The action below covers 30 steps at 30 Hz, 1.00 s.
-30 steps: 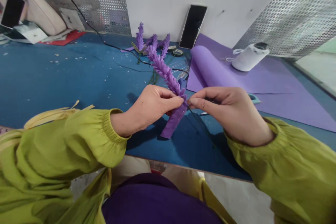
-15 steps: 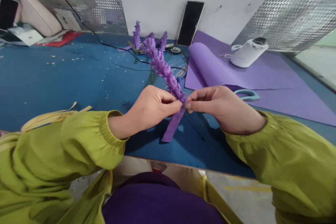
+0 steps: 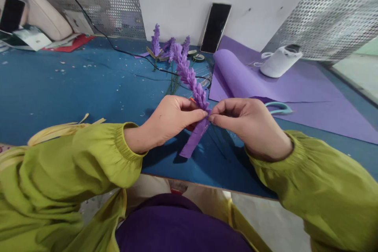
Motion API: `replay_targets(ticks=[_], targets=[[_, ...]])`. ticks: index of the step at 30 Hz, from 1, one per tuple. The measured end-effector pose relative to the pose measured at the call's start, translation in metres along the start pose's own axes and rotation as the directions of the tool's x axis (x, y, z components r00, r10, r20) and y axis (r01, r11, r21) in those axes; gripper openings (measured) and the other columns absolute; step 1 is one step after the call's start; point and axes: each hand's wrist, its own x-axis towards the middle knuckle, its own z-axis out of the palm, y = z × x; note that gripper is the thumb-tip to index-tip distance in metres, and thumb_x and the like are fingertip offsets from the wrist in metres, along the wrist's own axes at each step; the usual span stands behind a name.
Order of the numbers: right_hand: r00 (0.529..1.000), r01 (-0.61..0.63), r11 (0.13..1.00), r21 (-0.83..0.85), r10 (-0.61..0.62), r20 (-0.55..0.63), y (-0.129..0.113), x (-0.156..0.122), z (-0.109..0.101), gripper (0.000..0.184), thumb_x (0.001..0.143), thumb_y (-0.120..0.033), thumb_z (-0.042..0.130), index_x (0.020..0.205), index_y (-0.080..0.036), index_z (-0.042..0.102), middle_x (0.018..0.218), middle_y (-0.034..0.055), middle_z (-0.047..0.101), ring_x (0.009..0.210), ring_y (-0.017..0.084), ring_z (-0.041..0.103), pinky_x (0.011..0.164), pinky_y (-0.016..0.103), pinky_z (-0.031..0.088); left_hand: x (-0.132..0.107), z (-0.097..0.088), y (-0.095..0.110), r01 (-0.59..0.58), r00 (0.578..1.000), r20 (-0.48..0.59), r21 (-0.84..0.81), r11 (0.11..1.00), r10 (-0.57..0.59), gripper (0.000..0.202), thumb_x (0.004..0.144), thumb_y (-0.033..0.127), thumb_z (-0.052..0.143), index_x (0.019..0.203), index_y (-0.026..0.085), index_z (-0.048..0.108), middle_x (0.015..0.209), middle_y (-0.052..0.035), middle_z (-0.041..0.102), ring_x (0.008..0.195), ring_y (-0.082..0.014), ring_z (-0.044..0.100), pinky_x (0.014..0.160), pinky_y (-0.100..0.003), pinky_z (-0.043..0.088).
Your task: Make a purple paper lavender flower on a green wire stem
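A purple paper-like lavender flower point(image 3: 190, 76) slants up and away between my hands. My left hand point(image 3: 174, 120) is closed, its thumb and fingers pinching the flower's base. From there a flat purple strip point(image 3: 193, 139) hangs toward the front of the table. Just to the right, my right hand point(image 3: 243, 120) is closed too, thumb and index pinched at the flower's lower end where the strip meets it. A thin dark stem point(image 3: 217, 141) runs down below my fingers. The exact contact under the fingertips is hidden.
Finished-looking purple flowers point(image 3: 156, 41) and tape rolls point(image 3: 198, 58) lie at the back. A phone point(image 3: 216, 27) leans on the white board. Purple sheets point(image 3: 313, 86) carry a white thread spool point(image 3: 279, 63); scissors with a light-blue handle point(image 3: 279, 108) lie nearby. Yellow strips point(image 3: 56, 132) lie left.
The flower has shifted slightly right and turned a little. The strip's free end has swung slightly left and up. Both hands keep their pinch.
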Motion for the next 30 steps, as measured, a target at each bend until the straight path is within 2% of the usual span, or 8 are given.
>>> replay_targets(ticks=[7, 12, 16, 19, 24, 28, 30], targets=[[0.995, -0.066, 0.991, 0.113, 0.057, 0.078, 0.000, 0.004, -0.010, 0.023, 0.066, -0.041, 0.080, 0.069, -0.019, 0.074, 0.070, 0.0023, 0.070, 0.068, 0.015, 0.059, 0.067, 0.029, 0.047, 0.003, -0.001, -0.003, -0.056, 0.998, -0.019, -0.029, 0.998, 0.056, 0.018, 0.076, 0.030, 0.066, 0.069, 0.014, 0.069, 0.062, 0.0033, 0.058, 0.058, -0.0071, 0.050, 0.056, -0.018, 0.041], [0.987, -0.106, 0.981, 0.160, 0.084, 0.140, 0.001, 0.007, -0.010, 0.024, 0.064, -0.039, 0.082, 0.061, -0.018, 0.071, 0.064, 0.0007, 0.067, 0.066, 0.013, 0.057, 0.072, 0.029, 0.046, 0.003, -0.002, -0.004, -0.110, 0.994, -0.002, 0.062, 0.992, 0.110, 0.022, 0.079, 0.033, 0.065, 0.072, 0.014, 0.073, 0.065, 0.0013, 0.061, 0.061, -0.0085, 0.051, 0.056, -0.020, 0.040], [0.985, -0.121, 0.972, 0.201, 0.092, 0.146, 0.004, 0.009, -0.006, 0.023, 0.064, -0.036, 0.082, 0.059, -0.017, 0.069, 0.060, 0.0002, 0.065, 0.063, 0.012, 0.055, 0.072, 0.030, 0.045, 0.002, -0.003, -0.004, -0.163, 0.986, -0.006, 0.151, 0.975, 0.166, 0.023, 0.081, 0.034, 0.065, 0.075, 0.015, 0.076, 0.065, 0.0014, 0.062, 0.062, -0.0090, 0.051, 0.058, -0.020, 0.040], [0.989, -0.127, 0.968, 0.217, 0.106, 0.104, 0.005, 0.009, -0.003, 0.020, 0.063, -0.031, 0.081, 0.059, -0.017, 0.068, 0.057, -0.0008, 0.062, 0.059, 0.011, 0.052, 0.067, 0.029, 0.043, 0.002, -0.002, -0.004, -0.108, 0.994, 0.008, 0.062, 0.992, 0.108, 0.022, 0.080, 0.035, 0.067, 0.076, 0.015, 0.074, 0.065, 0.0023, 0.061, 0.060, -0.0082, 0.050, 0.058, -0.020, 0.042], [0.995, -0.096, 0.967, 0.235, 0.087, 0.048, 0.002, 0.005, -0.004, 0.008, 0.066, -0.023, 0.075, 0.064, -0.018, 0.068, 0.061, -0.0010, 0.064, 0.060, 0.011, 0.055, 0.062, 0.026, 0.043, 0.001, 0.000, -0.002, 0.065, 0.994, 0.097, -0.146, 0.987, -0.051, 0.019, 0.076, 0.035, 0.072, 0.075, 0.015, 0.072, 0.068, 0.0009, 0.067, 0.060, -0.0090, 0.056, 0.056, -0.020, 0.044], [0.998, -0.069, 0.979, 0.189, 0.068, 0.015, 0.001, 0.002, -0.002, 0.008, 0.067, -0.023, 0.072, 0.065, -0.018, 0.066, 0.062, -0.0010, 0.063, 0.059, 0.012, 0.053, 0.056, 0.026, 0.041, 0.000, 0.001, -0.002, 0.062, 0.995, 0.088, -0.146, 0.987, -0.049, 0.017, 0.077, 0.028, 0.070, 0.064, 0.016, 0.070, 0.059, 0.0028, 0.064, 0.051, -0.0062, 0.051, 0.051, -0.019, 0.038], [1.000, -0.003, 0.994, 0.110, 0.003, -0.005, 0.000, 0.001, -0.001, 0.009, 0.069, -0.024, 0.070, 0.065, -0.018, 0.065, 0.062, -0.0020, 0.061, 0.058, 0.011, 0.051, 0.054, 0.025, 0.038, 0.000, 0.001, -0.002, 0.042, 0.997, 0.069, -0.125, 0.991, -0.034, 0.019, 0.076, 0.027, 0.069, 0.062, 0.016, 0.069, 0.055, 0.0041, 0.060, 0.049, -0.0053, 0.046, 0.049, -0.019, 0.034]])
